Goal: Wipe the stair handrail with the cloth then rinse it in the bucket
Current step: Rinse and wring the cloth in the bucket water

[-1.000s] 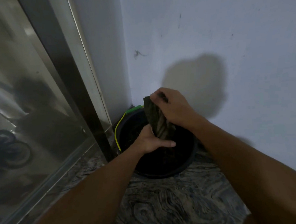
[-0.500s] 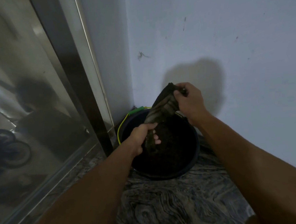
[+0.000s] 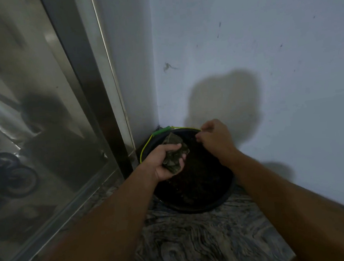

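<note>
Rinse step in hand. Left hand [image 3: 165, 163] grip clenched around bunched cloth [image 3: 173, 153], held over black bucket [image 3: 222, 200] on floor. Right hand [image 3: 214, 139] loosely curled, holding nothing, above far rim. Next, likely: squeeze out or dunk again.

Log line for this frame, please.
phase: rinse | left hand: shut on cloth, bunched above bucket | right hand: loosely curled over far rim, off cloth | handrail: not in view

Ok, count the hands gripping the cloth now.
1. The left hand clutches the bunched cloth over the bucket. The right hand hovers beside it, loosely curled and apparently empty.
</note>
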Available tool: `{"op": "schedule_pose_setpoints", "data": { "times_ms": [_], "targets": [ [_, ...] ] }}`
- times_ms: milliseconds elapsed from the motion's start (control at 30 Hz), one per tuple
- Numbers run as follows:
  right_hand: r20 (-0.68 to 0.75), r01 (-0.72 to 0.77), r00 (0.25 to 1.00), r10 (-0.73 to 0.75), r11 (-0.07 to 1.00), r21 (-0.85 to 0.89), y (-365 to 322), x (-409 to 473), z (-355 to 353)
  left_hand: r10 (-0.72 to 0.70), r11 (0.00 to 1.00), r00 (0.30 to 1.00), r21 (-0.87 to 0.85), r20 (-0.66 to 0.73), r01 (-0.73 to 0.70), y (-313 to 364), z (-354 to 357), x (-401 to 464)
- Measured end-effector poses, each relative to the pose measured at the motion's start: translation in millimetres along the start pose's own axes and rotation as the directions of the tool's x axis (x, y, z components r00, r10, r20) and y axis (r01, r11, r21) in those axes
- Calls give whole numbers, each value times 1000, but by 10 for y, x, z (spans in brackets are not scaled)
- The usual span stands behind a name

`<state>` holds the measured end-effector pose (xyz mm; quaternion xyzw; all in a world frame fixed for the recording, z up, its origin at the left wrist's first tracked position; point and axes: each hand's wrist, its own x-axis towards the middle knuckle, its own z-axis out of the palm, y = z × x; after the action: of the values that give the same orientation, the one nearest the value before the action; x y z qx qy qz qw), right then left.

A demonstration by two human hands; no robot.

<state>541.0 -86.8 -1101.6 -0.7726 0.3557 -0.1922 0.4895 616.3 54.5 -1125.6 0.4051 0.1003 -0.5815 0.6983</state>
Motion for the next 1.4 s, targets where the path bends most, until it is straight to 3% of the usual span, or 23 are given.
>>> {"op": "schedule_pose_setpoints", "data": {
  "times_ms": [67, 133, 233, 300, 467, 533, 600, 667, 733, 800, 833, 900, 1000, 1033, 1100, 1167, 1333, 1400],
  "targets": [
    [99, -165, 983, 153, 977, 132, 41, 20, -16, -5, 1000, 996, 4, 86, 5, 10, 34, -41],
    [369, -376, 891, 265, 886, 271, 78, -30, 23, -18, 999, 987, 40, 162, 11, 3, 96, -84],
    [666, -587, 722, 186, 675, 448, 87, -87, 101, -63, 992, 974, 119, 217, 38, -61, 182, -147],
    [708, -626, 695, 125, 589, 511, 74, -54, 151, -95, 984, 970, 167, 226, 57, -105, 206, -164],
    [595, -540, 796, 112, 576, 614, 14, 23, 307, -120, 929, 988, 362, 94, 78, -128, 163, -154],
    [501, -466, 850, 162, 676, 571, 32, 71, 351, -31, 816, 997, 575, -67, 64, -141, 157, -123],
    [398, -383, 894, 206, 812, 441, 37, 89, 411, 205, 626, 956, 779, -210, 37, -187, 164, -64],
    [294, -319, 930, 222, 885, 340, 44, 87, 500, 465, 382, 855, 923, -230, 41, -293, 188, -25],
    [201, -301, 948, 248, 903, 306, 38, 116, 536, 654, 152, 728, 978, -206, 141, -421, 205, -3],
    [192, -273, 953, 233, 937, 216, 30, 163, 516, 724, 91, 669, 985, -168, 148, -468, 232, 5],
    [222, -273, 947, 232, 946, 176, 16, 174, 498, 705, 136, 683, 981, -193, 138, -449, 229, 23],
    [338, -322, 910, 239, 922, 215, -54, 153, 433, 618, 316, 742, 946, -260, 68, -366, 206, 49],
    [551, -504, 813, 187, 702, 504, -190, 125, 239, 463, 612, 856, 782, -230, -121, -228, 180, 40],
    [579, -521, 805, 130, 622, 584, -196, 141, 164, 408, 682, 892, 715, -194, -157, -181, 187, 12],
    [588, -475, 809, -14, 574, 667, -142, 171, 52, 313, 788, 945, 581, -96, -202, -99, 234, -92],
    [584, -437, 804, -112, 555, 708, -74, 174, 18, 182, 854, 983, 498, -11, -152, -56, 264, -163],
    [633, -440, 770, -82, 649, 620, -109, 129, 183, -90, 881, 981, 472, 174, -3, -58, 306, -254],
    [681, -511, 724, -115, 573, 641, -153, 100, 242, -121, 881, 970, 472, 212, 6, -73, 274, -243]
  ]
}}
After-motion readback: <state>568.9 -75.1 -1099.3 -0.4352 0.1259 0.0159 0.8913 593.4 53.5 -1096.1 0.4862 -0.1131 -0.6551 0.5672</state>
